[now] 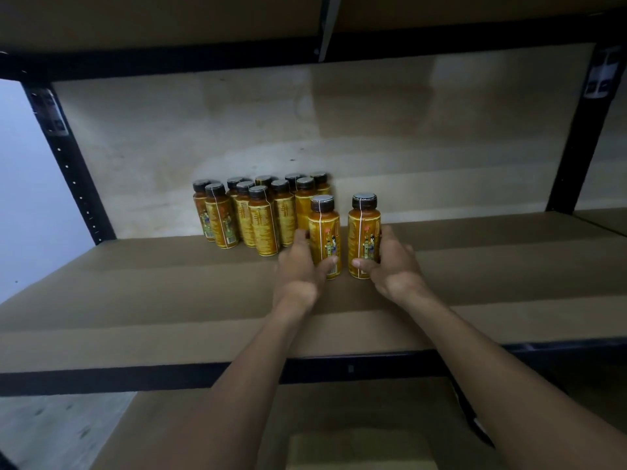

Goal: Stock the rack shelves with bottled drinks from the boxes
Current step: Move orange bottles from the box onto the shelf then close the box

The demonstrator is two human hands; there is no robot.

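Observation:
Two orange drink bottles with dark caps stand upright on the brown shelf board (135,283) in front of me. My left hand (300,266) grips the left bottle (324,228) low on its body. My right hand (390,262) grips the right bottle (363,228) the same way, thumb across its label. Just behind and to the left stands a cluster of several identical bottles (258,212) in rows near the back of the shelf.
Black metal uprights (73,171) (576,137) frame the shelf, with another board overhead. The black front rail (169,376) runs below my forearms. A lower shelf and the top of a cardboard box (359,449) show beneath. Bare shelf board stretches to the right.

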